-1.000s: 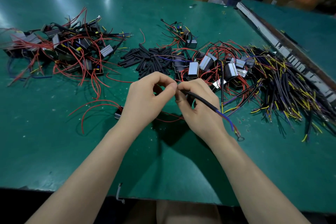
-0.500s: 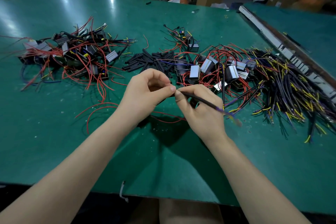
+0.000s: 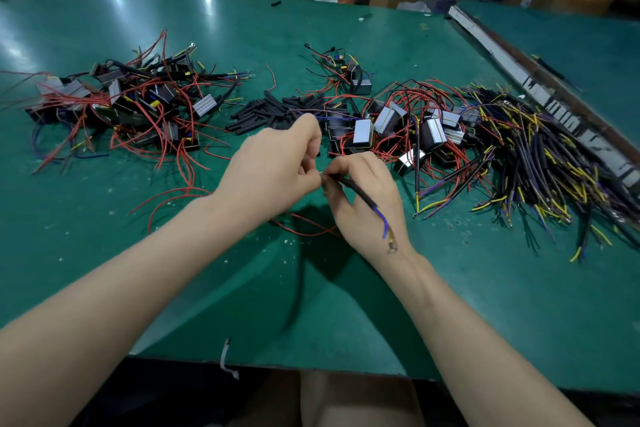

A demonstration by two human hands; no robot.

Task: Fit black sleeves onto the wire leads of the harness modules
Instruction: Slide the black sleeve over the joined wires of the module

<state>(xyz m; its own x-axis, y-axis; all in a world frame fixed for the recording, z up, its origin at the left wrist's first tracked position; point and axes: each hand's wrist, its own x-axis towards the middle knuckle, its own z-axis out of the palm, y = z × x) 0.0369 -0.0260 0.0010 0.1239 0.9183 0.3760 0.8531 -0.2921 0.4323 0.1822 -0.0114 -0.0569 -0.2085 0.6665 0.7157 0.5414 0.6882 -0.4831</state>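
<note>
Over the middle of the green table (image 3: pixel 173 270) my two hands meet fingertip to fingertip. My right hand (image 3: pixel 367 204) pinches a black-sleeved cable (image 3: pixel 360 196) that lies across its back, with blue and yellow wire ends and a ring terminal near the wrist. My left hand (image 3: pixel 273 170) is closed on thin wire leads at the sleeve's mouth; red leads (image 3: pixel 304 225) trail out beneath both hands. The module they belong to is hidden under my hands. Loose black sleeves (image 3: pixel 263 113) lie in a pile just beyond my left hand.
A heap of modules with red wires (image 3: pixel 138 107) lies at the far left. More silver-faced modules (image 3: pixel 398 128) sit behind my right hand. A big bundle of black, yellow and purple cables (image 3: pixel 540 156) fills the right. A metal rail (image 3: pixel 540 87) runs along the right edge.
The camera has tilted, so the piles sit lower in view. My right hand has turned, and the sleeved cable's free end now points down toward my wrist. The fingertips stay together.
</note>
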